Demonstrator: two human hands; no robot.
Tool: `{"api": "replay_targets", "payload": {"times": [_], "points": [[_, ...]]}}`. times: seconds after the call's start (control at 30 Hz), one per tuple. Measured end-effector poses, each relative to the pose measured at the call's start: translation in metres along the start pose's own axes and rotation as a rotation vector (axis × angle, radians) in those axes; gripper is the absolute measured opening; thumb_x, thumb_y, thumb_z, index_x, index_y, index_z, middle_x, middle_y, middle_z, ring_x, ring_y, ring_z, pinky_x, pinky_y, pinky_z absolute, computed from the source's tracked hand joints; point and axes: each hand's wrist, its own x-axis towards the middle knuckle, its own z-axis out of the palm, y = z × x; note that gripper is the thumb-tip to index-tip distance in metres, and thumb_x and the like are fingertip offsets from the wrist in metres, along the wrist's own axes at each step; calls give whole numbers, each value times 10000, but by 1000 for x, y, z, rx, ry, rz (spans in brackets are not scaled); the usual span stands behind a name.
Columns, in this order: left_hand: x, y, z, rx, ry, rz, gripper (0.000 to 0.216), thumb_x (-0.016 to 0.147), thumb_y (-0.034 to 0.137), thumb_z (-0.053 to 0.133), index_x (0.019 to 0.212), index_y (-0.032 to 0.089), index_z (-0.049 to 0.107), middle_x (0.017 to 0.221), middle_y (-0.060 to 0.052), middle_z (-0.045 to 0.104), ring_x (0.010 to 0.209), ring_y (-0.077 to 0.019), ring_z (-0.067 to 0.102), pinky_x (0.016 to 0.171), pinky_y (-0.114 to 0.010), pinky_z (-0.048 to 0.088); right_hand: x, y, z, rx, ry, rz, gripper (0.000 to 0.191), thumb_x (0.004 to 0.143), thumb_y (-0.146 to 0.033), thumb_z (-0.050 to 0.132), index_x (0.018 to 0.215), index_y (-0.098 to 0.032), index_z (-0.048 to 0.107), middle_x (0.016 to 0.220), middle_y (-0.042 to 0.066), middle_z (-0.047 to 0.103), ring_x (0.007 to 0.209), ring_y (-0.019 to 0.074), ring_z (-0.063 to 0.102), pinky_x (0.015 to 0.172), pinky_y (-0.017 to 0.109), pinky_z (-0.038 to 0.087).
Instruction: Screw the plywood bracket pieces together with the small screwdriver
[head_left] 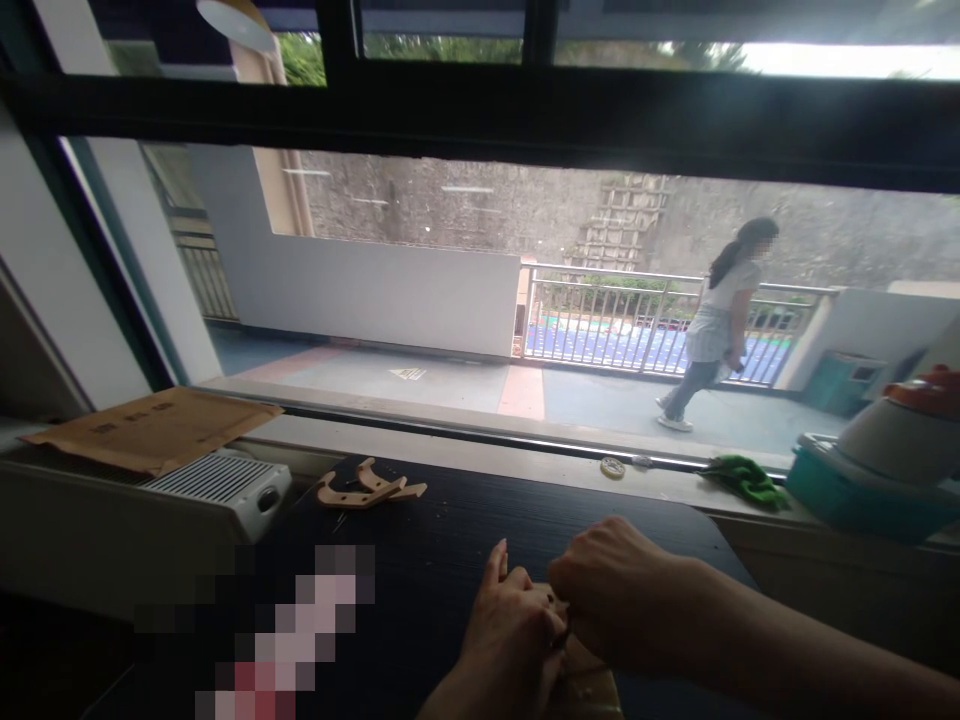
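Note:
Close to the table's near edge, my left hand (514, 625) has its fingers bent over a light-brown wooden piece (592, 685), with one finger raised. My right hand (619, 585) is closed in a fist right beside it, above the same piece. Something small and dark shows between the two hands, but my fingers hide most of it. What the right hand grips cannot be made out. Farther back on the dark table (450, 540) lie curved, hook-shaped wooden pieces (364, 490) with holes in them.
A brown paper envelope (161, 425) rests on a white slatted unit (225, 487) at left. Along the window sill are a tape roll (612, 467), a green cloth (750, 480) and a teal container (840, 490). Outside the window, a person (720, 310) walks by a railing.

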Motion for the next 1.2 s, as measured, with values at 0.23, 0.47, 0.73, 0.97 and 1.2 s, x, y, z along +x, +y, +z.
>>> {"api": "replay_targets", "payload": {"times": [0.23,0.47,0.73,0.97,1.2], "points": [[0,1,-3,-48,-28,-34,74,761,232,636,770,271,698,851,18,702,922,-213,580,1096,-561,112,6,2,3,-37,-6,-91,149,734,-92,592,799,-149,714,795,72,711,663,186,651,441,256,262],[1,-1,-2,-41,-49,-29,88,745,195,633,714,258,685,782,43,697,895,-187,565,1096,-565,90,5,9,11,64,80,41,177,781,-215,551,778,-141,712,733,91,724,666,224,677,444,272,258],[-1,2,-3,-61,2,-26,68,757,231,638,712,256,682,823,33,698,917,-197,568,1096,-552,113,4,6,10,-88,63,-103,131,727,-95,605,759,-183,697,828,53,711,659,201,660,431,264,236],[1,2,-5,-46,-59,-25,115,745,208,634,631,222,637,770,47,695,863,-179,565,1093,-559,114,1,12,18,0,69,-6,95,736,-127,610,719,-156,699,646,56,692,622,184,654,445,262,225],[-1,3,-4,-41,2,-18,115,755,183,613,659,231,655,764,35,695,896,-189,579,1094,-549,124,-3,7,5,14,23,-24,110,746,-99,599,775,-159,686,761,46,712,678,167,653,463,258,242]]}}
